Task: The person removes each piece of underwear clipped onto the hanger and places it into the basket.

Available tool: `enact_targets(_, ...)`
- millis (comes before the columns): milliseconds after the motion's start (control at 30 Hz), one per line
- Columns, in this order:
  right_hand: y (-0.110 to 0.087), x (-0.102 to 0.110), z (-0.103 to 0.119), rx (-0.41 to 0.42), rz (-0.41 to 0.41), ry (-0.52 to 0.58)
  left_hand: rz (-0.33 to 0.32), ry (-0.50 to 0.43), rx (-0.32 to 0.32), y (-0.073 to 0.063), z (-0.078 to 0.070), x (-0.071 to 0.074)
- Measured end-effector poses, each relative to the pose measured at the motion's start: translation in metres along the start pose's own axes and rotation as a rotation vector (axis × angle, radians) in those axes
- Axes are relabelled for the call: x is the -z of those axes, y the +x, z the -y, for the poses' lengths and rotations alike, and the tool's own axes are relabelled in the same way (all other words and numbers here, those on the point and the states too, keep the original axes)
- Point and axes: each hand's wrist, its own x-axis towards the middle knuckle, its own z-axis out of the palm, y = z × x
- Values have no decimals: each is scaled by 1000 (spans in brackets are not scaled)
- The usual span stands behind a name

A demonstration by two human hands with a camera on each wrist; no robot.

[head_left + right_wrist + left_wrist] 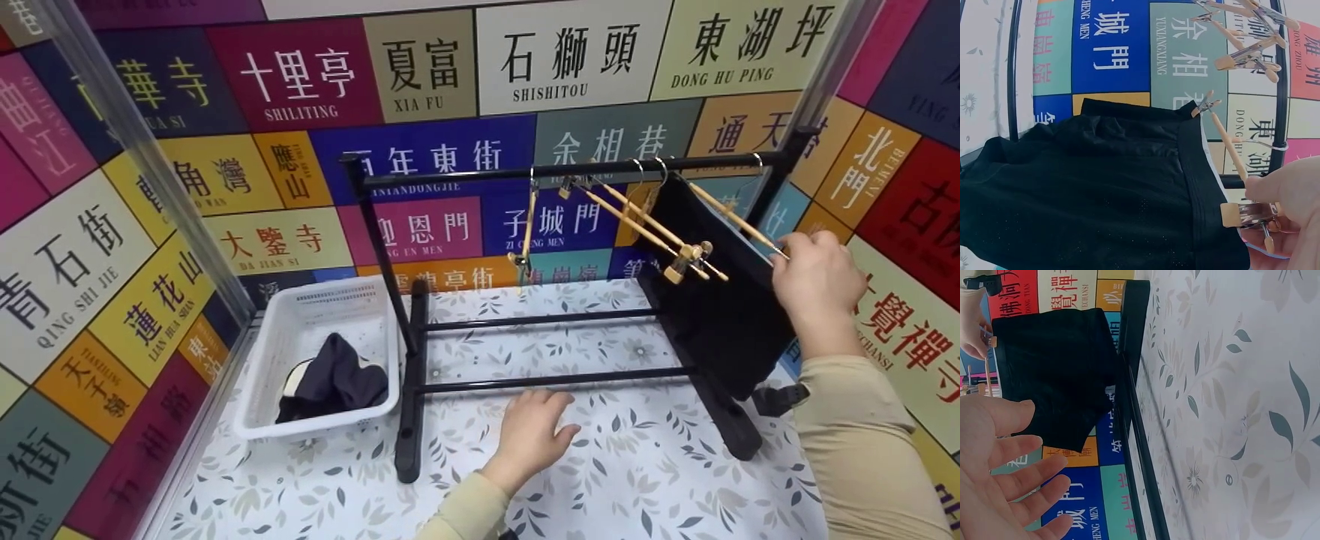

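Observation:
Black shorts (720, 322) hang by the waistband from a wooden clip hanger (727, 210) at the right end of the rack. My right hand (819, 281) holds the hanger's near end, with thumb and fingers around the bar beside a metal clip (1247, 215). That clip grips one waistband corner; another clip (1206, 105) bites the opposite corner. Over the table, in front of the rack's lower bars, my left hand (532, 435) holds nothing. Its fingers look spread and loosely extended in the left wrist view, palm visible.
A black garment rack (465, 175) stands on the leaf-patterned table (600, 480). Several other wooden clip hangers (630, 214) hang from its top bar. At left sits a white plastic basket (251, 397) with dark clothing (337, 375) inside. Walls with colourful lettered panels stand behind and beside.

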Motion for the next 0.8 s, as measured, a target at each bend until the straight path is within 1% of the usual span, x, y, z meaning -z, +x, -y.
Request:
enact_targets(333, 0, 0, -2, -30, 16, 10, 17, 1, 4, 2, -4, 0)
enact_targets(567, 1, 2, -1, -53, -4, 10, -5, 4, -9, 2, -4, -1)
enact_targets(800, 4, 2, -3, -59, -51, 26, 3, -12, 10, 5, -4, 2)
